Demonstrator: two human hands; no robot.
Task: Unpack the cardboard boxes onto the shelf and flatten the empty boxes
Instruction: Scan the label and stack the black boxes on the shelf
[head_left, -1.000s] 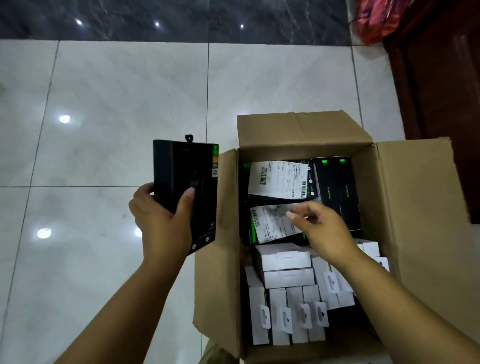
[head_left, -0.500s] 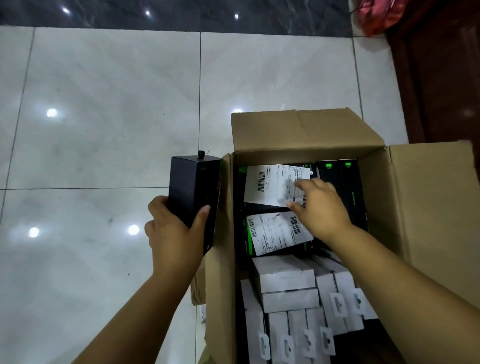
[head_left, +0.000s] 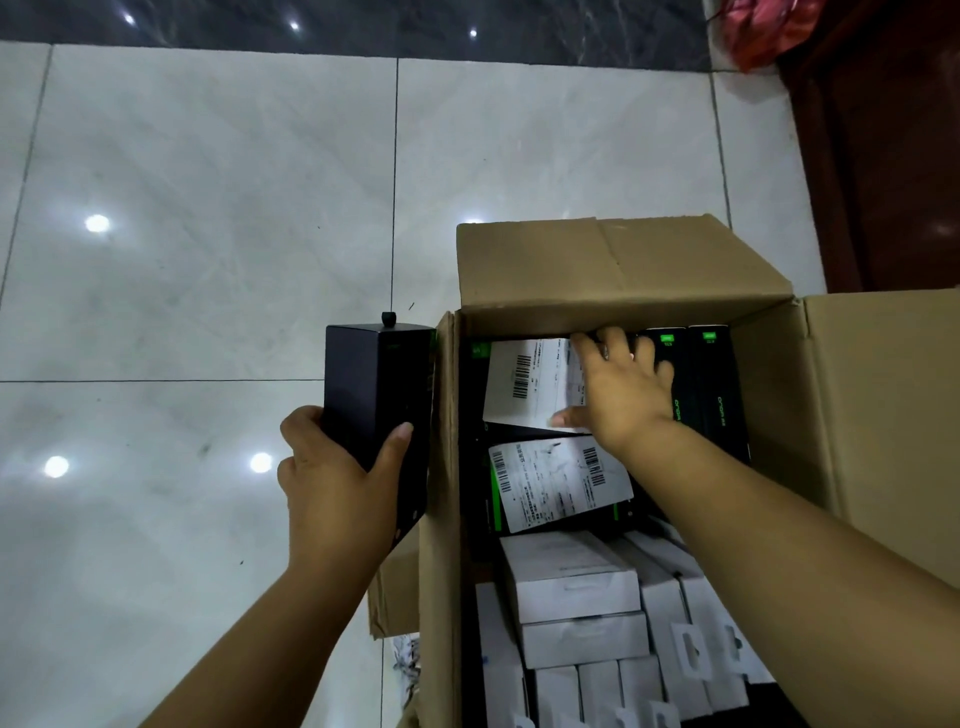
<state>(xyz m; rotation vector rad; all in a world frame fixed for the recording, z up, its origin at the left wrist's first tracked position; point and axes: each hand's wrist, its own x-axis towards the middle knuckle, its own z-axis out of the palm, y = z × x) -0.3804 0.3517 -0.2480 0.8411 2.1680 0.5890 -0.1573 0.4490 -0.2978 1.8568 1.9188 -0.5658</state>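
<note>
While the cardboard box (head_left: 649, 395) stands open on the tiled floor (head_left: 208, 208), both hands are at work around it. Left hand (head_left: 337, 488): grip closed around the lower part of a black product box (head_left: 376, 384), thumb on its facing side, fingers wrapped behind. This black box is held upright just outside the carton's left wall, close to it; contact with the wall cannot be told.

Right hand (head_left: 623, 384): reaching inside the carton at its far end. Fingers curl over the far edge of a black package bearing a white barcode label (head_left: 530, 382), thumb at the label's near edge, so the grip is closed on that package. Package sits against the carton's far wall, under the far flap (head_left: 613, 270).

Contents of the carton: a second labelled black package (head_left: 558, 483) lies just nearer than the first. Two black boxes with green marks (head_left: 711, 389) stand along the right side at the far end. White boxes (head_left: 571, 587) with hang tabs fill the near half.

Right flap (head_left: 883, 415) of the carton stands open. A red bag (head_left: 763, 26) lies on the floor well beyond the carton, at the far right.
</note>
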